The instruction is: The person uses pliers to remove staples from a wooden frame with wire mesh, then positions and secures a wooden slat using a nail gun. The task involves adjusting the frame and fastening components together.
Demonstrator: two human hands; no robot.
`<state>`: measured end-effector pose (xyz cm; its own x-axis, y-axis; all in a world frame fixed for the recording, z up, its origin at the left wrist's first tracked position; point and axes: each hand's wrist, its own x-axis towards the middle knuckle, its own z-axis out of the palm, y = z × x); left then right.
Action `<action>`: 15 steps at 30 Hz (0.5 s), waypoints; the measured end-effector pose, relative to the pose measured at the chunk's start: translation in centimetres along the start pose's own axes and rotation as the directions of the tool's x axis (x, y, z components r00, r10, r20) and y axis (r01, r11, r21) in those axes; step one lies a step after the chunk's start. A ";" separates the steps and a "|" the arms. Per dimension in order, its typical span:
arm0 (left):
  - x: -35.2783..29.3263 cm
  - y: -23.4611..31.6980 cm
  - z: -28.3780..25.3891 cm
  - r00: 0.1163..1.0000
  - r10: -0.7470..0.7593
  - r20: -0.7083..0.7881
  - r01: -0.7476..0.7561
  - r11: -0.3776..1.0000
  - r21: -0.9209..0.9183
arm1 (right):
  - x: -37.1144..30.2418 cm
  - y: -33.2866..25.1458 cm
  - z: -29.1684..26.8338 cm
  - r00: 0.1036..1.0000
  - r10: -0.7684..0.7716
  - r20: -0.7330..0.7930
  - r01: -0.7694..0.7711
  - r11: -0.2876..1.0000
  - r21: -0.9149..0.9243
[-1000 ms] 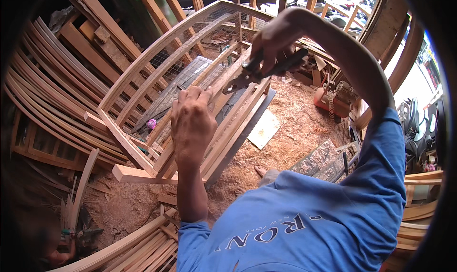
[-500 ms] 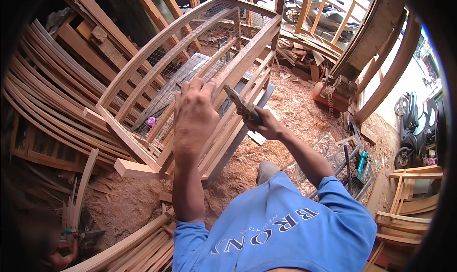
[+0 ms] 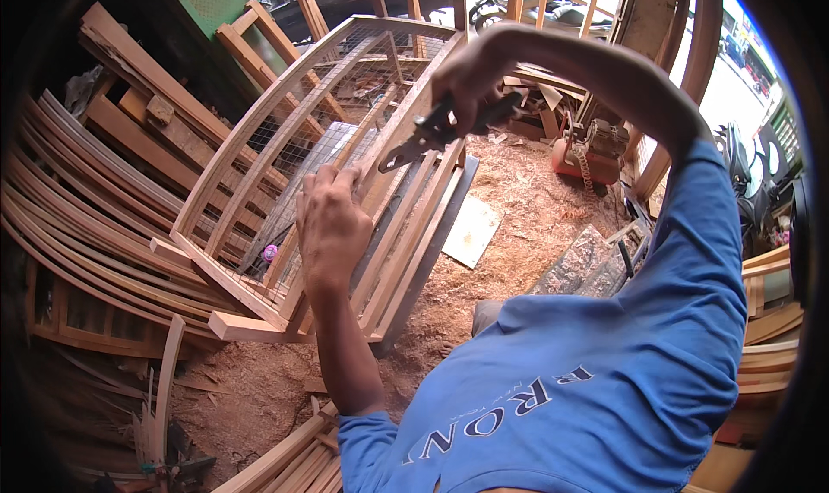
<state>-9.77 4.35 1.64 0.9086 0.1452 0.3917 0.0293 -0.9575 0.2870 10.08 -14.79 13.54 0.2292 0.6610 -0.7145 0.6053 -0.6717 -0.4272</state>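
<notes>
A slatted wooden frame point(image 3: 414, 91) with wire mesh point(image 3: 281, 117) fixed across it stands tilted in front of me. My left hand point(image 3: 335, 221) rests at its long rail, fingers curled together; the fingertips are hidden, so what they pinch does not show. My right hand point(image 3: 466, 83) is raised over the same rail, knuckles up, and grips a pair of dark-handled pliers point(image 3: 432, 130). The jaws point down and left toward the rail, near my left fingers. Whether they touch the wood I cannot tell.
Curved wooden strips point(image 3: 95, 225) are stacked at the left. A red air compressor point(image 3: 590, 154) stands at the far right on shavings-covered ground. A pale board point(image 3: 472, 230) lies beside the frame. More lumber point(image 3: 289, 458) lies at the lower left, and motorbikes point(image 3: 751, 169) stand outside.
My right hand has swung up and over with the pliers, turning them from upright to pointing down-left at the rail. The left hand stays at the rail. The view has shifted slightly.
</notes>
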 end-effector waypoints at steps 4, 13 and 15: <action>-0.1 0.0 0.3 1.000 -0.014 -0.011 0.014 1.000 -0.026 | 1.1 -2.2 -4.6 0.967 0.120 0.223 -0.149 0.982 0.118; 0.0 -0.6 -0.2 1.000 0.008 0.028 -0.007 0.999 -0.037 | 4.6 6.8 9.1 0.894 -0.259 -0.365 0.316 0.943 0.105; -0.1 -0.4 -0.1 0.999 -0.012 0.037 0.013 1.000 -0.010 | 8.1 8.2 16.1 0.827 -0.232 -0.512 0.442 0.832 0.337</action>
<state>-9.91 4.70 1.57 0.9228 0.1476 0.3558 0.0365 -0.9530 0.3006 4.65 -20.32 -4.65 0.4392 0.8739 -0.2082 0.3481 -0.3792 -0.8574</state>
